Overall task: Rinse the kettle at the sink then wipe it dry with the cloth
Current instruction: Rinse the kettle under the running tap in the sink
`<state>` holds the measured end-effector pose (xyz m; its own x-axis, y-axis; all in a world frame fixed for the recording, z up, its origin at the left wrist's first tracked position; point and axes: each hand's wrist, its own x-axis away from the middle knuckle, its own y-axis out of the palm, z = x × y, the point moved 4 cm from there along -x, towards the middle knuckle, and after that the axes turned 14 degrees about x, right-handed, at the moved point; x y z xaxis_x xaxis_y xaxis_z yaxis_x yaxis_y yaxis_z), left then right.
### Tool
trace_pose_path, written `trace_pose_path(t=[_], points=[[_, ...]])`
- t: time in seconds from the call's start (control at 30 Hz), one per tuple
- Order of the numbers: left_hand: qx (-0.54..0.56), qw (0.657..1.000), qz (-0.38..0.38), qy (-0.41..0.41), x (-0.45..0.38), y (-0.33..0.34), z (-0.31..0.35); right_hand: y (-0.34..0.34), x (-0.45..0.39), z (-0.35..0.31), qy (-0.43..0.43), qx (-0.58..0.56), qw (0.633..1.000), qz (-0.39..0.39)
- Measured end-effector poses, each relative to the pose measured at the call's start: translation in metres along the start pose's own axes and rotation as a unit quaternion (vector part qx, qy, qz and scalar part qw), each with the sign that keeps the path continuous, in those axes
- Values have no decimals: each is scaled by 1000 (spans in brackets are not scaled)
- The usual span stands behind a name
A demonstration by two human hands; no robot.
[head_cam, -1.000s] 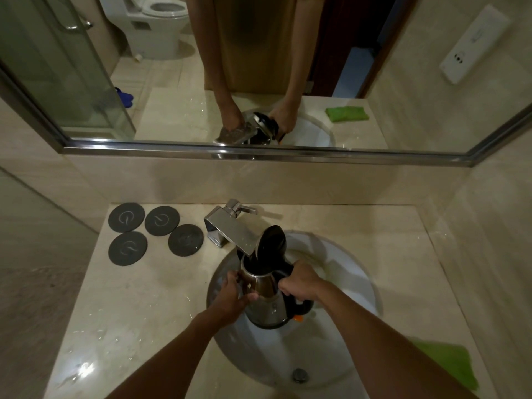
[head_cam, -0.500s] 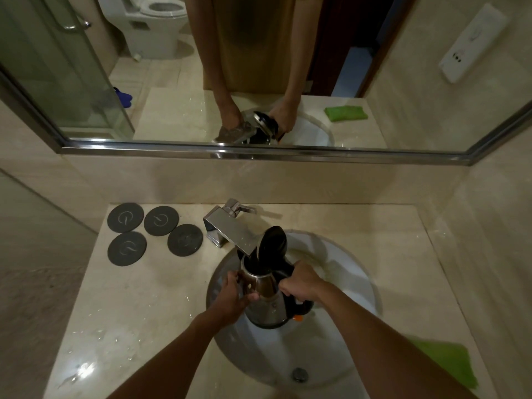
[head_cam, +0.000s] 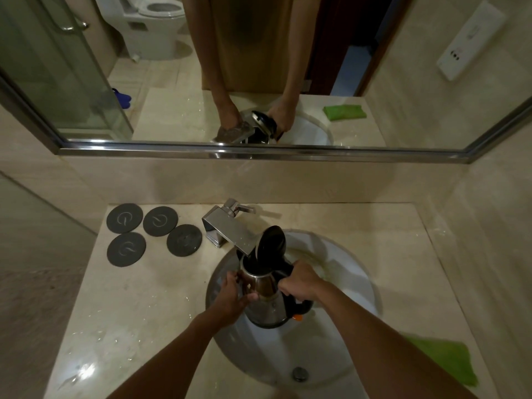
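Observation:
A steel kettle (head_cam: 267, 303) with a black handle and an open black lid (head_cam: 272, 243) is held upright over the white sink basin (head_cam: 339, 283), its mouth right under the chrome faucet spout (head_cam: 230, 231). My right hand (head_cam: 300, 280) grips the black handle. My left hand (head_cam: 233, 292) holds the kettle's steel body from the left, thumb across the front. A green cloth (head_cam: 446, 358) lies on the counter at the lower right, apart from both hands. Whether water is running I cannot make out.
Several dark round coasters (head_cam: 152, 234) lie on the beige counter left of the faucet. Water drops glint on the counter's left front (head_cam: 86, 370). The drain (head_cam: 300, 373) sits at the basin's front. A wide mirror (head_cam: 259, 67) spans the wall behind.

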<state>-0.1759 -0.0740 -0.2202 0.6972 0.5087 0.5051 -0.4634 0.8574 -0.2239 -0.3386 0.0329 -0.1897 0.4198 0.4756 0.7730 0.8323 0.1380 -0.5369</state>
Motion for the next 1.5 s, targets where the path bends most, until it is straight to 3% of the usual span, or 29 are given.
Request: trace_pose_path(t=[0.57, 0.87, 1.23, 1.5], points=[[-28, 1000, 11, 3, 2, 5, -11, 7, -9, 17, -38, 18, 999, 30], [20, 1000, 9, 6, -10, -6, -21, 9, -20, 30, -57, 46, 997, 34], [166, 985, -6, 45, -35, -17, -17, -4, -23, 17, -91, 68, 993, 21], [162, 986, -2, 42, -35, -19, -11, -9, -21, 12, -117, 64, 991, 22]])
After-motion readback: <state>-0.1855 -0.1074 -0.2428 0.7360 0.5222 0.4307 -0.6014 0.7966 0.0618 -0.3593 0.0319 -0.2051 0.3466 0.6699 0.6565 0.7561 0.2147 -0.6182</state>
